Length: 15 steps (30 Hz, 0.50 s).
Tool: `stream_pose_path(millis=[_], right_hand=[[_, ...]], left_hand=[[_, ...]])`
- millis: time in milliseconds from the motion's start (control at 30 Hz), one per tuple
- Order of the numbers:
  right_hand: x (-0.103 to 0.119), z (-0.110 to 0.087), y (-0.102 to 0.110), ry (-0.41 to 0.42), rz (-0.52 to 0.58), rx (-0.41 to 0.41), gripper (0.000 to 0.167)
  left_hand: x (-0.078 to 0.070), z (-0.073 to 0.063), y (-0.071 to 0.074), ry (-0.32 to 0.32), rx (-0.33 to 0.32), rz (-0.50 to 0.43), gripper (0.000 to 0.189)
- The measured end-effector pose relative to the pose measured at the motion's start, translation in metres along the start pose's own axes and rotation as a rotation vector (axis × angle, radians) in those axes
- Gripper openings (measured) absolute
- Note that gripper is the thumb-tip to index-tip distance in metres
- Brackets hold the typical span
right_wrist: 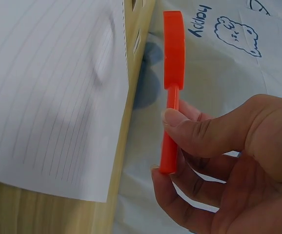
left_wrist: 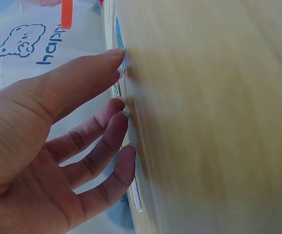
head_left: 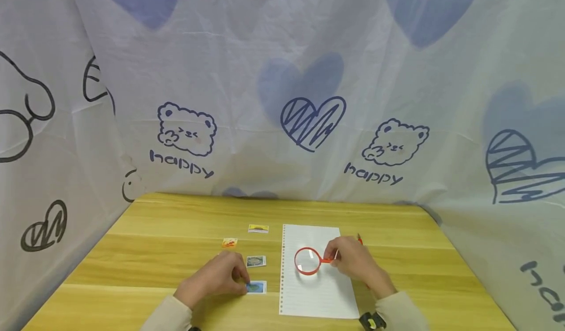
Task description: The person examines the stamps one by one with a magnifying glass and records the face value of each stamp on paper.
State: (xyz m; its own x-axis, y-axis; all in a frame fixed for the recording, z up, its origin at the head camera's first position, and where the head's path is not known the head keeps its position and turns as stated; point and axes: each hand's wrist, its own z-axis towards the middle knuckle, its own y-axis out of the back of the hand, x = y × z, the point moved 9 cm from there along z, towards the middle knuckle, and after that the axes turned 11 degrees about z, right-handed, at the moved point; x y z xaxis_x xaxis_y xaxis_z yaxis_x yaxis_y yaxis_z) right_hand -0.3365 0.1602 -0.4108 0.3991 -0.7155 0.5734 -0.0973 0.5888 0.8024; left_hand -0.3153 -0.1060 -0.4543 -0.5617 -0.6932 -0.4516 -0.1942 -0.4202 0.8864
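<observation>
In the head view, my right hand [head_left: 353,260] holds a red magnifying glass [head_left: 307,275] by its handle, lens out to the left above a lined sheet of paper [head_left: 318,296]. The right wrist view shows thumb and fingers gripping the red handle [right_wrist: 169,151], with the rim edge-on. My left hand [head_left: 220,275] rests low over the table, thumb and index fingertips touching the left edge of a blue stamp-like card [head_left: 258,287]. That card appears flat on the wood. In the left wrist view the other fingers [left_wrist: 114,134] are loosely bent near the tabletop.
A grey-green card [head_left: 256,261], an orange card [head_left: 229,242] and a yellow card [head_left: 258,228] lie left of the paper. Something red and slim, perhaps a pen [head_left: 359,240], is partly hidden behind my right hand. Printed cloth [head_left: 247,174] hangs around the wooden table [head_left: 167,233].
</observation>
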Motion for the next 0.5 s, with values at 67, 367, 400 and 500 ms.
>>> stream_pose_path(millis=[67, 367, 400, 500], right_hand=[[0.003, 0.001, -0.002, 0.012, -0.007, -0.001, 0.028], [0.013, 0.007, -0.015, 0.021, 0.0, 0.031, 0.027], [0.015, 0.007, -0.017, 0.027, -0.001, 0.031, 0.027], [0.019, 0.008, -0.02, 0.052, -0.01, 0.031, 0.027]], left_hand=[[0.0, 0.0, 0.001, -0.002, -0.006, 0.002, 0.013], [0.002, 0.0, 0.0, 0.0, -0.004, -0.001, 0.013], [0.002, 0.0, -0.001, 0.0, -0.003, -0.002, 0.013], [0.002, 0.0, -0.002, 0.002, -0.001, -0.003, 0.013]])
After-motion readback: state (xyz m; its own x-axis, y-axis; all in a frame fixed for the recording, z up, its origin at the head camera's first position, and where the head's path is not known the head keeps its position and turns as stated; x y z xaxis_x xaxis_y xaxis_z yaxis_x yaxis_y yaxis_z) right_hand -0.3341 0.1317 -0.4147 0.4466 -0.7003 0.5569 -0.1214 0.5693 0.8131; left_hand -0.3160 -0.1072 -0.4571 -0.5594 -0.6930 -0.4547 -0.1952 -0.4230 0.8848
